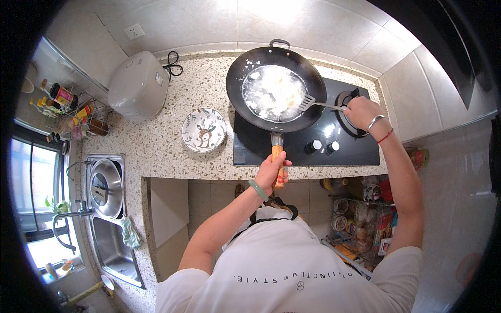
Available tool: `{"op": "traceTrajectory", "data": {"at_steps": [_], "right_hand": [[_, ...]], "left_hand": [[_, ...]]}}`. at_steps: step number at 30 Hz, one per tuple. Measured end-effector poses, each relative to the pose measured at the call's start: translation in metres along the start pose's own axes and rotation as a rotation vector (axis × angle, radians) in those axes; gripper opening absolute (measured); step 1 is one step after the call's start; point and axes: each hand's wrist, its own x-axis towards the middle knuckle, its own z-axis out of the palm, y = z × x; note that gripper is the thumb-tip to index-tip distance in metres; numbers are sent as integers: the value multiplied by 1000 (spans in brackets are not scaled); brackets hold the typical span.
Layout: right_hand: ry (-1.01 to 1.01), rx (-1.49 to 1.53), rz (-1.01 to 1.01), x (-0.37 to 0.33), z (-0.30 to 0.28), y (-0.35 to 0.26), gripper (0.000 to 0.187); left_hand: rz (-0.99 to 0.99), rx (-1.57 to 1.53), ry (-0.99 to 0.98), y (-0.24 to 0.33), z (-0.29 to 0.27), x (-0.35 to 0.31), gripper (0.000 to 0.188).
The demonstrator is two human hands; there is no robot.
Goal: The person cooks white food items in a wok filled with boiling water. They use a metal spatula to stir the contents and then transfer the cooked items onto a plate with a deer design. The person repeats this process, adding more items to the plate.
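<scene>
A black wok [236, 93] sits over the left side of the gas hob [360, 153], with a bubbling whitish liquid [271, 101] in it. My left hand [272, 169] is wrapped round its wooden handle [277, 151]. In my right hand [361, 113] is a slotted metal spatula [323, 105]; its head dips into the right side of the liquid. The far end of the spatula's handle is hidden in my fist. To the left of the wok, a bowl with a deer picture [204, 130] stands on the speckled counter [162, 148].
A pale rice cooker [138, 86] stands at the back left, beside a rack of sauce bottles [78, 112]. The steel sink [116, 248] at left has a round lid [105, 188] over one basin. Hob knobs [314, 146] lie near the wok. A range hood [443, 47] hangs at upper right.
</scene>
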Motion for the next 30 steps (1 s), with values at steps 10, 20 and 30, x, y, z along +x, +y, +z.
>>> {"op": "traceTrajectory", "data": {"at_steps": [10, 20, 30], "right_hand": [[53, 110, -36, 33, 44, 0, 32], [64, 204, -56, 54, 55, -15, 33], [47, 255, -89, 59, 58, -28, 32]], "left_hand": [[10, -3, 16, 2, 3, -2, 29], [4, -21, -8, 1, 1, -2, 28], [17, -18, 0, 2, 2, -3, 29]]}}
